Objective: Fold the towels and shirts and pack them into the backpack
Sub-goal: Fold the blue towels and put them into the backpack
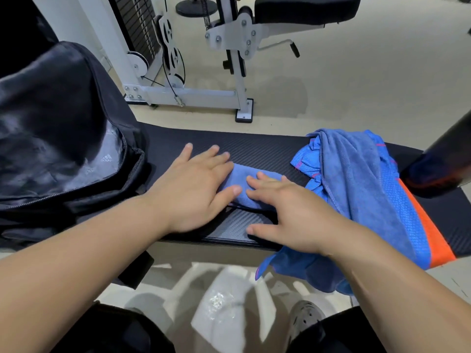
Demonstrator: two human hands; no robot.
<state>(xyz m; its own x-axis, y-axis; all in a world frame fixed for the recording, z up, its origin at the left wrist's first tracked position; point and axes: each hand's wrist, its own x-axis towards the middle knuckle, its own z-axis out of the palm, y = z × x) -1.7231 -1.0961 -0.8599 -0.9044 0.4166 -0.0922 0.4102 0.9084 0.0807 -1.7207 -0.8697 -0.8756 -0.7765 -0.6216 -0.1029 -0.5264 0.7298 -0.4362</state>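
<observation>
A small folded blue towel (pixel 242 178) lies on the black padded bench (pixel 254 149). My left hand (pixel 196 184) rests flat on its left end with the fingers spread. My right hand (pixel 285 212) lies flat on its right end, fingers stretched toward the left. A black backpack (pixel 58 138) stands open at the bench's left end, its grey lining showing. On the right a loose blue towel (pixel 356 179) is draped over a blue shirt with an orange stripe (pixel 407 225), which hangs over the bench's front edge.
A white weight machine (pixel 193 72) with a black seat stands on the beige floor behind the bench. A dark cylinder (pixel 443 159) sits at the bench's right end. My knees and a grey shoe (pixel 305 319) are below the front edge.
</observation>
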